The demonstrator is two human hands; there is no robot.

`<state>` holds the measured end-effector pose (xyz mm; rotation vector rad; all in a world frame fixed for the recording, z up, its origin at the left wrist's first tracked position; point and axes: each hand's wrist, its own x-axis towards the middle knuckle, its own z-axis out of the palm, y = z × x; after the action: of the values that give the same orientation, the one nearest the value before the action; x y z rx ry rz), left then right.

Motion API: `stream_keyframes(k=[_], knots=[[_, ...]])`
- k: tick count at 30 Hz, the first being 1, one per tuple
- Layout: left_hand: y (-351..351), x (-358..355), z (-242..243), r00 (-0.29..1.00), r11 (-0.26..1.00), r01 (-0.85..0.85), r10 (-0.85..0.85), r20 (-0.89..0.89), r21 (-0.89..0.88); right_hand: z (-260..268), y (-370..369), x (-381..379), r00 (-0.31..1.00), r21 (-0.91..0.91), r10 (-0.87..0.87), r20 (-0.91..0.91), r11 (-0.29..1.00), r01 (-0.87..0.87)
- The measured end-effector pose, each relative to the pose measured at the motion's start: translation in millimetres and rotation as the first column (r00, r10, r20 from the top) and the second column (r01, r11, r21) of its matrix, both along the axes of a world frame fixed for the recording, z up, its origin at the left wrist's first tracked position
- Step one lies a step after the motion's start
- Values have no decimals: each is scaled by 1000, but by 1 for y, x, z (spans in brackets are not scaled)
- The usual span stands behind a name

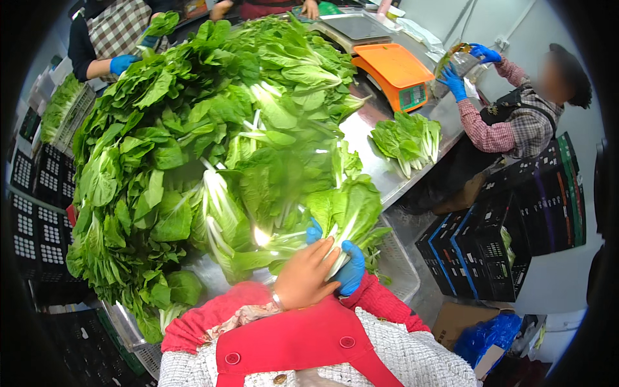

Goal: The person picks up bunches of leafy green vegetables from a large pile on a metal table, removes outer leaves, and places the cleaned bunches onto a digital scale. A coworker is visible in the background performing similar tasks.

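Note:
A bunch of leafy greens (355, 208) with white stems is in front of my chest, leaves pointing away. My blue-gloved right hand (352, 271) grips it around the stem end, with blue fingertips showing at the far side. My bare left hand (305, 275) lies across the same stems, its fingers pressed against them. Beyond both hands spreads a large heap of leafy greens (193, 126) on a metal table (360, 133). Paler stemmed heads lie in the nearer part of the heap, and darker leaves pile up on the left.
An orange digital scale (394, 67) and a small pile of greens (408, 140) are at the right. Below the table edge sits a plastic basket (404, 263). Black crates (476, 246) stack on the floor. Co-workers stand across the table and at right, one holding a clear bag (457, 67).

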<state>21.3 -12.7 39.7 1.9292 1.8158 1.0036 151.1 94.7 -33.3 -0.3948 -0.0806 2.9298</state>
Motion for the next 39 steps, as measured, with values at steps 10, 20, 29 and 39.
stream_keyframes(k=[10,20,29,39], knots=[[10,-5,-11,1000,1000,-13,13,14,-10,19,63,-10,816,632,-430,385,768,106],[6,-16,-18,966,973,-231,231,119,-18,-3,244,-26,351,204,-935,47,-335,-920],[1,-18,-18,947,956,-287,293,132,-66,-23,287,-47,200,166,-954,222,-165,-972],[-6,-14,-21,928,966,-248,257,270,-66,-4,148,-65,630,427,-764,137,-529,-734]])
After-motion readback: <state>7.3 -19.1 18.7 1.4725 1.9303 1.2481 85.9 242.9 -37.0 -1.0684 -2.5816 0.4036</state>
